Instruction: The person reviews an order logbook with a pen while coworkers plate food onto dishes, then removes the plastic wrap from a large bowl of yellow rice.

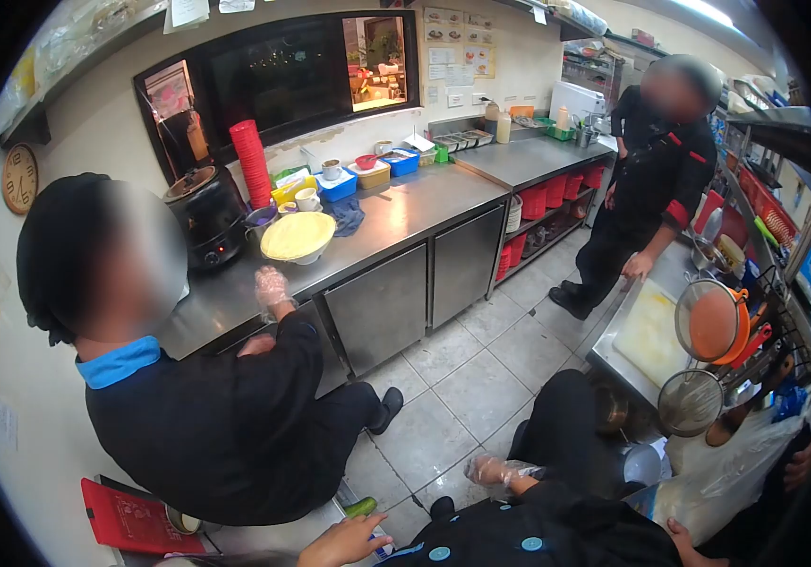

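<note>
At the bottom edge my left hand (347,541) is bare, its fingers stretched to the right. It lies beside a small blue-and-white item, partly hidden, and just below a green cucumber (362,507). My right hand (492,470) wears a clear plastic glove and hangs in front of my dark coat (556,529). Its fingers look loosely curled, and I see nothing in them. To the left a seated co-worker in black (207,425) holds a gloved hand (275,287) near a bowl topped with a pale yellow round (298,235).
A steel counter (405,213) carries a black soup warmer (205,215), stacked red baskets (250,163) and blue tubs. Another person (665,170) stands at the right by a white cutting board (653,331). Strainers (691,402) hang nearby. A bare hand (681,541) shows at bottom right.
</note>
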Available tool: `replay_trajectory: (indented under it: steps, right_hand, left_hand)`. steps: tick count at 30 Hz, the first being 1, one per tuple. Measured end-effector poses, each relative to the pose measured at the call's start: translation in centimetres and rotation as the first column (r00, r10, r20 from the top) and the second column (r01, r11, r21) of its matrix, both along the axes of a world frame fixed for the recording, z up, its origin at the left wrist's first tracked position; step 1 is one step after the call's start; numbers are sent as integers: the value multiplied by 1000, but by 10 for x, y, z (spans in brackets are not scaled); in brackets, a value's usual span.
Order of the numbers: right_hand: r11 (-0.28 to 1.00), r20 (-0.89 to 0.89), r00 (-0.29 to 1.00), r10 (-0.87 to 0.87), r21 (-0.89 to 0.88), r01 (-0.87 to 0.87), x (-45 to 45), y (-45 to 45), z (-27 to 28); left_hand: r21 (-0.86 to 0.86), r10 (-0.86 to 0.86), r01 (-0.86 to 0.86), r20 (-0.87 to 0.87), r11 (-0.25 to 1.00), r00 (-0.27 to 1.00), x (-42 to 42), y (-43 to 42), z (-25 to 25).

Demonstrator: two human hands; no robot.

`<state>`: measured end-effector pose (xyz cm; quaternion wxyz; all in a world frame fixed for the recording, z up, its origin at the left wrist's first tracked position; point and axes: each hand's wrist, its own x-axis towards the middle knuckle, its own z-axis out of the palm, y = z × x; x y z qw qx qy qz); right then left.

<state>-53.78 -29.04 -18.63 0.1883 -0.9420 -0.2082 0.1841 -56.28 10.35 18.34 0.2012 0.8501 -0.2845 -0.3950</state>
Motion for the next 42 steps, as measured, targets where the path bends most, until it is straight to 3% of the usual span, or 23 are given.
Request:
replay_trajectory:
  steps: [3,6,8,12,13,14,15,16,17,20,23,26,29,30,32,36,39,42]
  right_hand:
    - [997,-25,999,21,77,-19,-3,8,6]
    - [998,9,998,-59,12,59,-7,20,54]
    - [988,-7,998,-66,136,67,-6,18,51]
    - [986,-74,997,-31,162,43,2,10,35]
    - [908,-245,969,38,414,69,9,-2,-1]
    - [766,-384,911,149,628,139,13,-2,0]
    - [766,-385,911,148,627,140,8,-2,0]
    - [924,-200,980,17,377,61,-1,11,37]
    - [996,26,998,-49,80,47,-7,16,53]
    - [829,27,989,-147,549,108,3,-7,-88]
    - [968,-51,972,-229,95,233,-9,21,73]
    - [905,116,960,-254,378,193,1,3,-61]
    - [981,-9,983,-185,65,185,-10,27,101]
    - [980,-11,983,-186,64,186,-7,25,92]
    - [1000,-253,967,-10,12,13,6,17,66]
    - [992,-255,966,37,125,-5,5,8,42]
    - [972,-315,946,-78,186,142,-1,8,44]
    - [974,-174,961,-214,42,224,-6,20,73]
  left_hand:
    - [-5,-15,15,-9,1000,1000,0,3,-4]
    - [-65,-14,15,5,998,1000,0,2,-5]
    - [-43,-12,12,-11,999,1000,1,2,-4]
    - [-34,-14,14,-5,999,1000,2,4,-7]
    - [-34,-15,15,-1,999,1000,2,4,-8]
    - [-34,-16,16,2,999,1000,2,4,-9]
    - [-35,-16,16,1,999,1000,2,4,-9]
    - [-56,-11,12,11,998,1000,2,4,-8]
    - [-76,-6,8,20,997,1000,1,4,-7]
    - [-84,-1,2,12,996,1000,2,3,-4]
    - [-7,-12,12,4,1000,1000,3,3,-3]
    - [-56,-12,14,31,998,999,3,6,-5]
    - [-41,-1,2,28,999,1000,3,4,-1]
    - [-41,-2,3,26,999,1000,2,4,-2]
    - [-52,2,0,31,999,1000,2,4,-3]
    - [-50,7,-5,43,999,999,1,2,2]
    - [-29,11,-10,36,1000,999,1,2,2]
    - [-57,0,3,48,998,999,1,3,-2]
